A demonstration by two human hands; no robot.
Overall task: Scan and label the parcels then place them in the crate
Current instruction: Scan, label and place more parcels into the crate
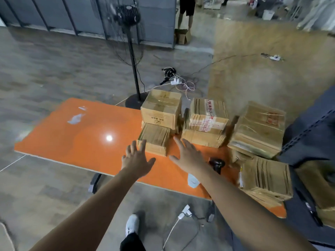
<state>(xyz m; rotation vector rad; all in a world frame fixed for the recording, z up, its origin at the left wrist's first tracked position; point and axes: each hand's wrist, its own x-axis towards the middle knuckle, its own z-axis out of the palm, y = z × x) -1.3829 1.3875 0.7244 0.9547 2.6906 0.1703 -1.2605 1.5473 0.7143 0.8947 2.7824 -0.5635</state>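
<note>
2 bare arms (87,205), 1 white sneaker (132,224), blk pant leg (132,241)

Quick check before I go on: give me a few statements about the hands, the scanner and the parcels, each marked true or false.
1. The left hand and right hand both have spread fingers and hold nothing. True.
2. The scanner is held in the right hand. False: it lies on the orange table, beside the right forearm.
3. A fan stands on the floor beyond the table's far edge. True.
4. The parcels sit on the table's left half. False: they cluster on its right half.
</note>
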